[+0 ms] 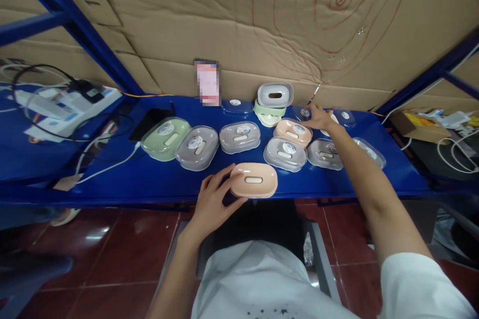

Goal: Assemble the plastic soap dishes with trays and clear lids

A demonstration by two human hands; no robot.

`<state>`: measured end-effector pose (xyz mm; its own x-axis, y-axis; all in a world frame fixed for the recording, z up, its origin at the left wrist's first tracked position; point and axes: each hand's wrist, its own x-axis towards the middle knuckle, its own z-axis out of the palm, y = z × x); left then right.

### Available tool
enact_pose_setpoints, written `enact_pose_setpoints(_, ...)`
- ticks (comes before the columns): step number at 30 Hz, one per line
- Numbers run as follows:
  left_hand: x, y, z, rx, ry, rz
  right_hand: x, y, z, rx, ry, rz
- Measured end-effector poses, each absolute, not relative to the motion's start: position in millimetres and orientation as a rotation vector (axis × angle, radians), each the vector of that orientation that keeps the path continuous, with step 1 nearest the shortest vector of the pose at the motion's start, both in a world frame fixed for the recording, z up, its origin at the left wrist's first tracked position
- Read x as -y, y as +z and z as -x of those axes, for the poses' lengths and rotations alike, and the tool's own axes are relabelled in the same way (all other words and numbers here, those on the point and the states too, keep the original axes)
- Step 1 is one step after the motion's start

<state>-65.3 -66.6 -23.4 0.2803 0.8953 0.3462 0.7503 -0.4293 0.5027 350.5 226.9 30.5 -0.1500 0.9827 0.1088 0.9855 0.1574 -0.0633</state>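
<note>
The left hand (213, 199) is curled, fingers clamped on a peach soap box (254, 180) at the worktop's (157, 182) near edge. The right hand (318, 117) is stretched to the far edge, fingers together on a clear lid (304, 112).

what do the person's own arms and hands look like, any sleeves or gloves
Both hands are bare, with no gloves, rings or watch showing. The left hand and its forearm are uncovered right down to the picture's lower edge. The right hand leads back along a bare forearm to a short white sleeve at the upper arm, matching the white shirt with small dark specks near its bottom edge.
</note>
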Motion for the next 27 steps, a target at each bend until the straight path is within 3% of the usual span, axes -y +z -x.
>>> enact_pose_setpoints(3, 66.7, -24.3, 62.1, -1.566, 0.876, -2.263, -202.6, 49.9, -343.5, 2.123, -0.077, 1.865)
enact_pose_setpoints(7, 66.3, -23.8, 59.9, -1.585, 0.892, -2.208, -124.8, 73.1, -306.1, 2.104, -0.05, 1.348)
enact_pose_setpoints(13, 65.1, -27.5, 61.8, -1.605, 0.885, -2.178, 12.7, 37.5, -235.4, 2.601, 0.221, 0.752)
enact_pose_setpoints(18, 65.0, -29.7, 63.3, -1.584, 0.848, -2.168, 18.0, 14.4, -222.9, 2.637, 0.308, 0.707)
enact_pose_setpoints(27, 65.6, -26.9, 66.9, -1.486, 0.873, -2.164, 17.1, -1.0, -218.8, 2.666, 0.174, 0.638)
